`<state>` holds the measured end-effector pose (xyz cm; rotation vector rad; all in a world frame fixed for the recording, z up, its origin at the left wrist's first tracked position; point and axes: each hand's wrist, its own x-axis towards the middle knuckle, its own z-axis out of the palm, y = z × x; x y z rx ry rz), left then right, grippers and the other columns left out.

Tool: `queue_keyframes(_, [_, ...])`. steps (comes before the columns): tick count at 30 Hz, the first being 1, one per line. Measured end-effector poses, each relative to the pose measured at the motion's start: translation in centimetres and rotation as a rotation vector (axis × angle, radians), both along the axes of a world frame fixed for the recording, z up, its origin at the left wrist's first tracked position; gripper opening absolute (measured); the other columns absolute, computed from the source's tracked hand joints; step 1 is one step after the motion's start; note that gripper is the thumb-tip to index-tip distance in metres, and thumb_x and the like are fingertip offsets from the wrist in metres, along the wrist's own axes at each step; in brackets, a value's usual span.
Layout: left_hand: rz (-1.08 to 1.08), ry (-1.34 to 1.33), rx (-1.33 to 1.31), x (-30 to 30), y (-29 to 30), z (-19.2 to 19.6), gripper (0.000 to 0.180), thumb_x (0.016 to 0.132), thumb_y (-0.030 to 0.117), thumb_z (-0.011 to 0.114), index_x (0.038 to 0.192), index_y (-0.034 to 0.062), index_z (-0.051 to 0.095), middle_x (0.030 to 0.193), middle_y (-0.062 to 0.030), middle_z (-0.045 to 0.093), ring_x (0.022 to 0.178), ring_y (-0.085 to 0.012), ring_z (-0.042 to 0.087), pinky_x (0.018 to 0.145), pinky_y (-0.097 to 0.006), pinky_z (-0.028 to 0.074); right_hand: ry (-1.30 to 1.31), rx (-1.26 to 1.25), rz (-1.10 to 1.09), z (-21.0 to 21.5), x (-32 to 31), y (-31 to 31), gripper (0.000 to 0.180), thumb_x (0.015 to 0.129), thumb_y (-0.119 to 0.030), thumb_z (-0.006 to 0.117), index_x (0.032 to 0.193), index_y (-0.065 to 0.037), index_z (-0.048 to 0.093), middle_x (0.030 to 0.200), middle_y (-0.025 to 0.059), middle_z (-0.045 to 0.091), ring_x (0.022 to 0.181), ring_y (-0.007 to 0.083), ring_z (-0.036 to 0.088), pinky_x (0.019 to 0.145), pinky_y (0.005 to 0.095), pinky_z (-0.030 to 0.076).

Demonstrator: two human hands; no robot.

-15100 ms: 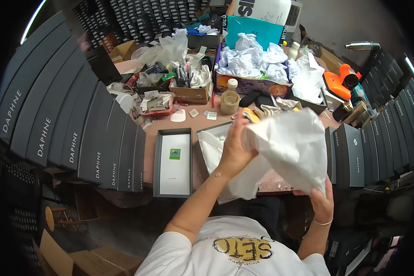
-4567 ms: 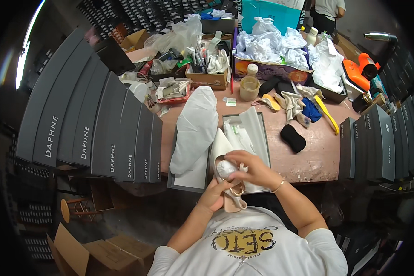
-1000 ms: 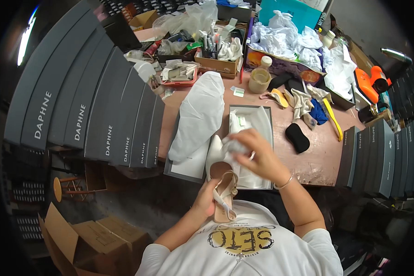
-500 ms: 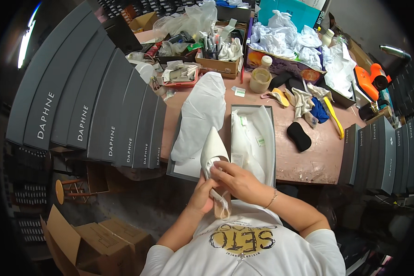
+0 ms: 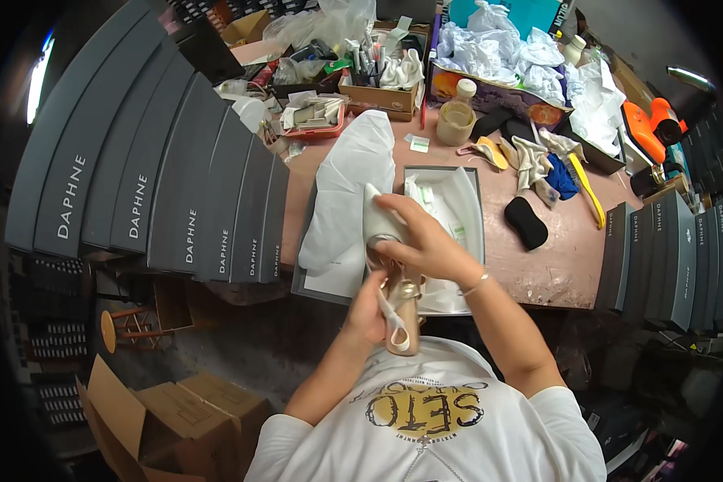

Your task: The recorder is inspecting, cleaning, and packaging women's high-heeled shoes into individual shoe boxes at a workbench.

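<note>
A white pointed-toe shoe (image 5: 377,215) with a tan insole and a thin back strap is held over the front edge of the table, its toe pointing away from me. My left hand (image 5: 367,312) is closed around the side of the shoe near its middle. My right hand (image 5: 428,245) grips the front part, with fingers over the toe and the thumb at the opening. Beneath lies a grey box lid (image 5: 329,281) bearing a sheet of white tissue paper (image 5: 349,185). Beside it, an open grey shoebox (image 5: 480,217) holds more white paper and a small tag.
Grey shoeboxes (image 5: 161,185) stand in a row at left, others (image 5: 659,257) at right. Farther back are a jar (image 5: 455,122), a yellow-handled brush (image 5: 586,193), a black sponge-like pad (image 5: 526,223) and rags (image 5: 530,165). A cardboard carton (image 5: 185,418) sits low at left.
My right hand has moved from the shoe's opening forward onto its toe. The shoe has been turned slightly, showing a gold buckle-like piece near the strap. The view has shifted a little.
</note>
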<state>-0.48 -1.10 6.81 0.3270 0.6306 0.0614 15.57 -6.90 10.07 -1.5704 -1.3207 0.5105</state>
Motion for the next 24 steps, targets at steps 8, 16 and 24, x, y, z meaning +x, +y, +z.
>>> queue_keyframes(8, [0.008, -0.406, -0.176, -0.5, 3.5, -0.4, 0.075, 0.091, 0.030, 0.059, 0.148, 0.0026, 0.019, 0.096, -0.0100, 0.050, 0.069, -0.0126, 0.052, 0.050, -0.025, 0.047, 0.180, -0.107, 0.075, 1.8, -5.8, -7.2, 0.042, 0.079, -0.022, 0.076, 0.114, -0.004, 0.061, 0.100, 0.0113, 0.064, 0.087, 0.0244, 0.063, 0.077, 0.0339, 0.050])
queue_keyframes(16, [-0.106, -0.648, -0.388, 0.5, 3.0, -0.7, 0.075, 0.092, 0.027, 0.060, 0.148, 0.0007, 0.016, 0.096, -0.0118, 0.050, 0.070, -0.0137, 0.054, 0.056, -0.024, 0.051, 0.087, -0.075, 0.131, 1.1, -7.5, -7.0, 0.023, 0.083, -0.014, 0.070, 0.103, -0.004, 0.064, 0.089, 0.0104, 0.064, 0.079, 0.0275, 0.063, 0.071, 0.0348, 0.050])
queue_keyframes(24, [-0.074, -0.662, -0.456, 0.3, 2.5, -1.4, 0.073, 0.094, 0.029, 0.059, 0.147, -0.0002, 0.018, 0.098, -0.0121, 0.051, 0.072, -0.0150, 0.055, 0.055, -0.026, 0.052, 0.198, -0.097, 0.116, 1.4, -7.8, -7.0, 0.022, 0.084, -0.012, 0.070, 0.103, -0.003, 0.063, 0.091, 0.0103, 0.065, 0.083, 0.0268, 0.064, 0.073, 0.0338, 0.051])
